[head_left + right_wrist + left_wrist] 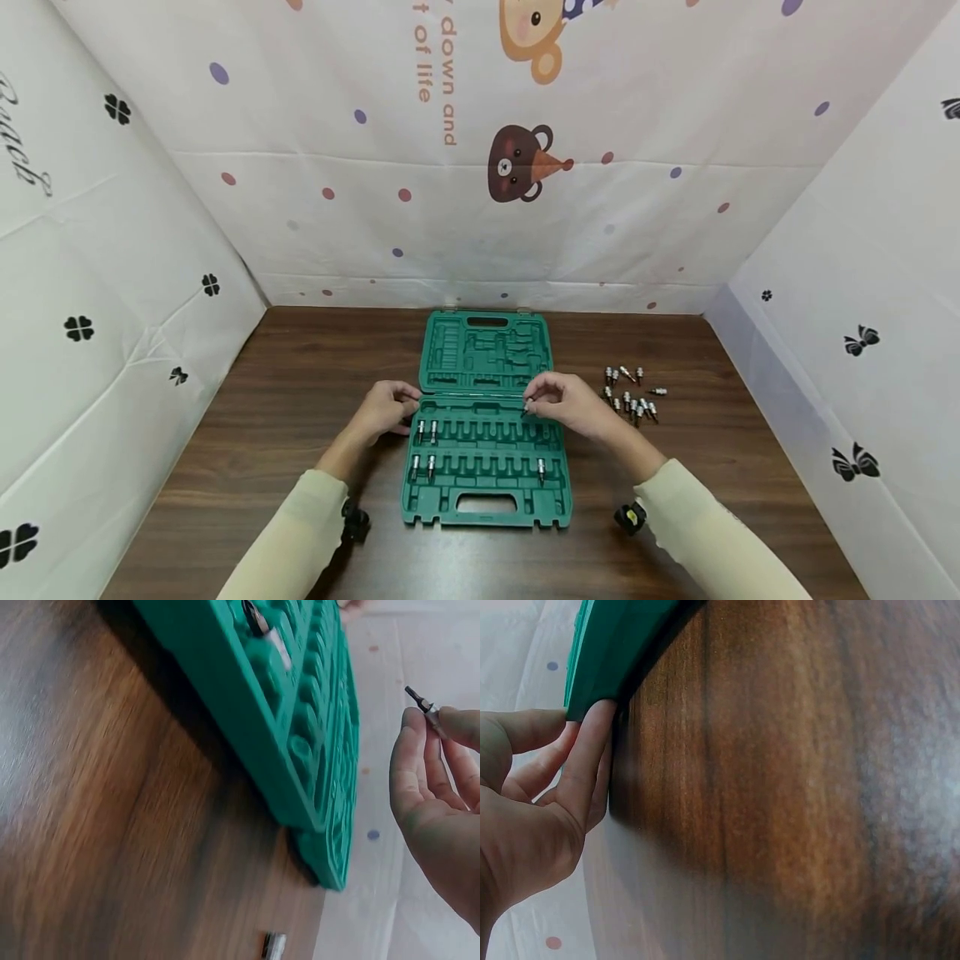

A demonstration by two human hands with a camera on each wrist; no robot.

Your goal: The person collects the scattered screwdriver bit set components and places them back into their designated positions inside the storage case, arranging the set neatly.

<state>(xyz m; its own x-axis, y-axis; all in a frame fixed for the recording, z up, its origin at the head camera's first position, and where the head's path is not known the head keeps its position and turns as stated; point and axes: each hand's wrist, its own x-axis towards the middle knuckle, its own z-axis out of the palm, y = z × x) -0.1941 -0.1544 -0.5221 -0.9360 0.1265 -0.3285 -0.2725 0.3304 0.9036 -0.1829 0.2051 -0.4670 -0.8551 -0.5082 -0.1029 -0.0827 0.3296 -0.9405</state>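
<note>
A green plastic tool case (435, 504) lies unfolded on the table, its lid away from me. Several bit sockets (541, 472) sit in its near tray, mostly at the left, with one at the lower right. My right hand (567, 404) is over the tray's upper right, pinching a bit socket (431, 711) between thumb and fingers. In the right wrist view its dark tip points away from the hand. At the case's left edge, near the hinge, my left hand (384, 410) grips the rim, thumb and index finger (592, 750) against the green plastic (619, 652).
Loose bit sockets (627, 400) lie in a scattered group on the brown wooden table (315, 358), right of the case. A printed white sheet (450, 233) hangs behind the table, with others along both sides. Both wrists carry black camera mounts (630, 517).
</note>
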